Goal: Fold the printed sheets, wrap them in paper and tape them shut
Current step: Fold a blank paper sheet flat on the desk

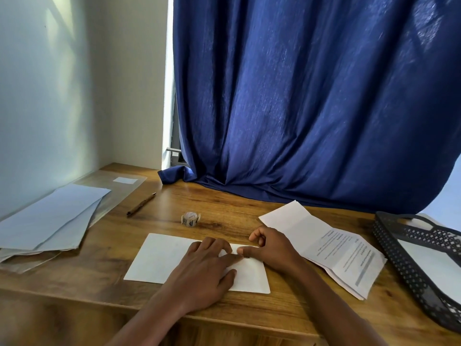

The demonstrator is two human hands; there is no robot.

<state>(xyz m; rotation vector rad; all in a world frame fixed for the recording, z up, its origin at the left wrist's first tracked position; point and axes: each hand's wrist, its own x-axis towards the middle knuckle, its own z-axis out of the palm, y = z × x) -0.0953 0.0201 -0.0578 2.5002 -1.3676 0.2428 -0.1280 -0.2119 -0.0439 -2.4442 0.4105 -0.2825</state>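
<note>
Centrally, a white sheet [159, 258] was laid flat on the desk [224, 211], its near edge close to the desk's front edge. The left hand [202, 273] was pressed on it, palm down and fingers spread, nothing grasped. The right hand [269, 248] was loosely curled at the sheet's far right edge, its thumb tip touching the left fingertips on the paper; whether paper was pinched there could not be told. Just right of that hand, the printed sheets [331, 248] were left part folded, creases showing, their far corner reaching toward the curtain [299, 96] and their near corner close to a black tray [409, 265]. The tray was set at the desk's right end, with white paper seen inside it. Open wood was left between the sheet and the tape roll [190, 219], which was stood just beyond the hands. Farther left, a pen [141, 204] was laid slantwise. A stack of pale paper [50, 218] was spread at the left end against the wall [50, 96], partly over a clear sleeve [119, 186]. The curtain's hem was bunched on the desk's back edge, so room behind was taken up.
</note>
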